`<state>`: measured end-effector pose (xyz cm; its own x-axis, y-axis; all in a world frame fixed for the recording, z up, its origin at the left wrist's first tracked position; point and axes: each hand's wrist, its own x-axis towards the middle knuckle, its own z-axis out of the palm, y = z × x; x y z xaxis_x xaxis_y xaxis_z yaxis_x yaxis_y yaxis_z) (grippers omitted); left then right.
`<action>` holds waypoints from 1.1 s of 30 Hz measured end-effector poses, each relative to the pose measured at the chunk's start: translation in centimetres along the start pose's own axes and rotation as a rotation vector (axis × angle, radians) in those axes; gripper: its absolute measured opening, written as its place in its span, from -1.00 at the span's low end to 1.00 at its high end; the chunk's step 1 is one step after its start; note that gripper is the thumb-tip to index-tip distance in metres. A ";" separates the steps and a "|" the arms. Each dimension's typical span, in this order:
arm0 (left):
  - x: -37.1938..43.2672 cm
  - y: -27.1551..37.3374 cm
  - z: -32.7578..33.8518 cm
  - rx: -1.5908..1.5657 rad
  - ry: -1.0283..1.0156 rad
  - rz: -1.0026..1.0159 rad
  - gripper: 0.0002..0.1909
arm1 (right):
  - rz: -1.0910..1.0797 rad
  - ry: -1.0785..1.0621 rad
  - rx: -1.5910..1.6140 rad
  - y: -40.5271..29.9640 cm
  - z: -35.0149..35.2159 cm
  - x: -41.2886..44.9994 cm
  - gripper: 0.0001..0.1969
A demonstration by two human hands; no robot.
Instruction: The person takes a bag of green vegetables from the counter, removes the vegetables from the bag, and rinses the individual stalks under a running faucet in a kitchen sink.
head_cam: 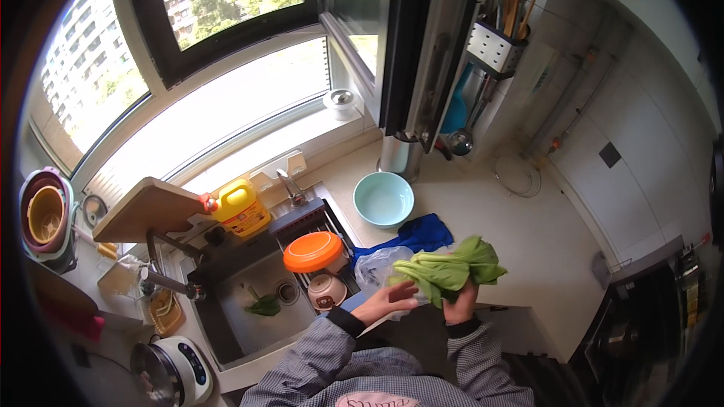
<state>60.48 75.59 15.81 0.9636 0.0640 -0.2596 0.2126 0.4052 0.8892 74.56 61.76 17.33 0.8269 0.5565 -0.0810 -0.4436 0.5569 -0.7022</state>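
Observation:
My right hand (461, 301) is shut on a bunch of leafy greens (452, 265), with pale stems to the left and broad leaves to the right. Just below the stem ends, my left hand (384, 304) has its fingers apart; I cannot tell whether it touches the stems. A clear plastic bag (378, 268) lies behind that hand, partly hidden by it. Beyond the bag a crumpled blue cloth (424, 233) rests on the counter. Farther back stands a light turquoise bowl (383, 200).
To the left, a sink (226, 316) holds a loose green leaf (264, 304). Its rack carries an orange-lidded container (314, 251) and a small bowl (327, 293). A yellow jug (240, 209) and a cutting board (153, 212) stand behind. An open window sash (407, 56) juts over the counter.

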 end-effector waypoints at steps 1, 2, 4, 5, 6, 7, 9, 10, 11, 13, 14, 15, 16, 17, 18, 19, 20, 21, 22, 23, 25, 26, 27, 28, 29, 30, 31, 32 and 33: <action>-1.4 0.5 0.3 -0.381 -0.043 -0.033 -0.24 | 0.005 -0.068 -0.046 0.6 1.4 -0.8 -0.62; -2.9 1.3 0.1 -0.600 0.003 -0.040 -0.24 | -0.367 -0.273 -0.763 1.5 1.0 -1.7 -0.60; -5.1 3.2 0.5 -0.819 0.096 0.061 -0.21 | -0.331 -0.449 -0.811 3.8 3.3 -3.9 -0.59; -6.3 3.7 0.3 -0.922 0.162 0.140 -0.30 | 0.104 -0.386 -0.149 5.2 6.3 -5.1 -0.62; -7.3 2.6 -0.8 -0.860 0.306 0.163 -0.35 | -0.184 -0.688 -0.475 5.9 7.3 -4.1 -0.66; -8.5 1.4 -1.9 -0.798 0.450 0.183 -0.39 | -0.498 -0.982 -0.785 6.7 8.6 -2.9 -0.69; -11.8 1.5 -3.5 -0.928 0.495 0.350 -0.60 | -0.630 -1.170 -0.974 6.8 11.9 -3.9 -0.67; -13.2 1.8 -3.9 -0.858 0.581 0.416 -0.61 | -0.652 -1.256 -1.017 7.2 12.8 -4.1 -0.63; -14.7 2.4 -4.4 -0.786 0.667 0.478 -0.62 | -0.677 -1.341 -1.059 7.5 13.8 -4.2 -0.58; -17.9 3.1 -5.2 -0.567 0.846 0.539 -0.59 | -0.714 -1.440 -1.052 9.5 14.5 -3.2 -0.39; -19.3 3.2 -5.4 -0.481 0.921 0.548 -0.58 | -0.639 -1.368 -1.041 10.5 15.1 -3.1 -0.40; -20.4 3.2 -5.6 -0.398 0.985 0.551 -0.56 | -0.564 -1.291 -1.042 11.2 16.0 -3.3 -0.41; -21.3 3.1 -5.8 -0.403 1.007 0.558 -0.56 | -0.383 -1.178 -0.956 11.7 17.3 -4.0 -0.47; -22.1 2.9 -6.1 -0.347 1.055 0.563 -0.55 | -0.151 -1.178 -0.854 12.5 18.3 -4.5 -0.48; -22.8 2.6 -6.5 -0.290 1.099 0.565 -0.54 | 0.059 -1.195 -0.719 13.8 19.5 -5.4 -0.42; -23.3 2.2 -7.0 -0.206 1.124 0.544 -0.48 | 0.255 -1.193 -0.589 15.1 20.7 -6.3 -0.33; -23.7 2.1 -7.2 -0.101 1.188 0.510 -0.45 | 0.479 -1.212 -0.571 16.5 21.4 -6.9 -0.16; -24.4 2.0 -7.3 0.003 1.252 0.468 -0.43 | 0.600 -1.162 -0.479 17.8 22.3 -8.2 -0.09; -25.1 1.2 -8.3 -0.045 1.153 0.506 -0.44 | 0.535 -1.212 -0.516 19.1 22.7 -8.7 -0.14; -25.6 1.0 -8.9 -0.046 1.148 0.505 -0.44 | 0.467 -1.259 -0.554 20.3 23.0 -9.1 -0.19; -26.6 0.6 -9.8 -0.158 1.110 0.647 -0.49 | 0.560 -1.140 -0.559 21.4 23.5 -10.5 -0.22; -27.4 0.2 -10.6 -0.164 1.103 0.638 -0.49 | 0.643 -1.024 -0.557 21.9 23.7 -11.1 -0.25; -28.4 -0.3 -11.4 -0.239 1.039 0.645 -0.54 | 0.745 -0.917 -0.438 22.9 23.5 -11.7 -0.40; -29.4 -0.8 -12.2 -0.313 0.975 0.651 -0.59 | 0.791 -0.852 -0.376 23.6 23.5 -12.0 -0.44; -30.3 -1.2 -12.8 -0.387 0.910 0.655 -0.64 | 0.835 -0.786 -0.313 24.1 23.5 -12.0 -0.48; -30.8 -0.8 -13.0 -0.394 0.974 0.618 -0.68 | 0.865 -0.696 -0.267 24.1 23.6 -11.9 -0.49; -31.4 -0.5 -13.3 -0.399 0.957 0.602 -0.68 | 0.893 -0.605 -0.218 24.0 23.6 -11.9 -0.51; -32.1 -0.2 -13.6 -0.426 0.934 0.583 -0.66 | 0.879 -0.561 -0.227 24.0 23.3 -11.9 -0.51; -32.6 0.3 -13.9 -0.452 0.911 0.571 -0.63 | 0.862 -0.523 -0.238 23.7 23.1 -11.8 -0.51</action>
<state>26.86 86.25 19.31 0.3890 0.8986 -0.2031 -0.4682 0.3827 0.7964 46.27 82.66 17.95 -0.0178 0.9383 -0.3453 -0.6872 -0.2624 -0.6774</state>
